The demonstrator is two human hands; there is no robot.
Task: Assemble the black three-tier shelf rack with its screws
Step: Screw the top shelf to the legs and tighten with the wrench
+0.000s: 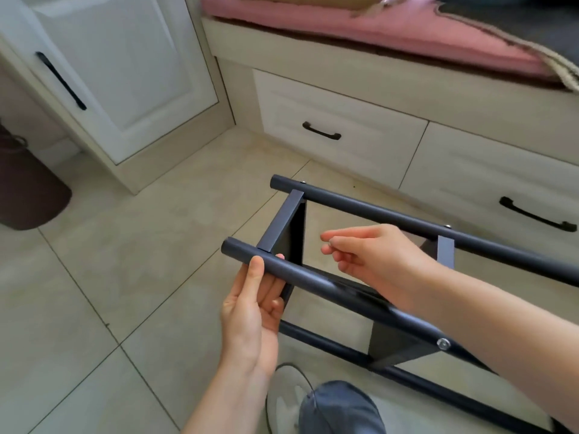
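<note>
Rack (404, 270), black and lying on its side on the tiled floor (125, 277) at centre and lower right of the frame, has its near tube gripped by the left hand (250, 311), while the right hand (369, 255) hovers above with fingertips pinched together on something too small to make out.
</note>
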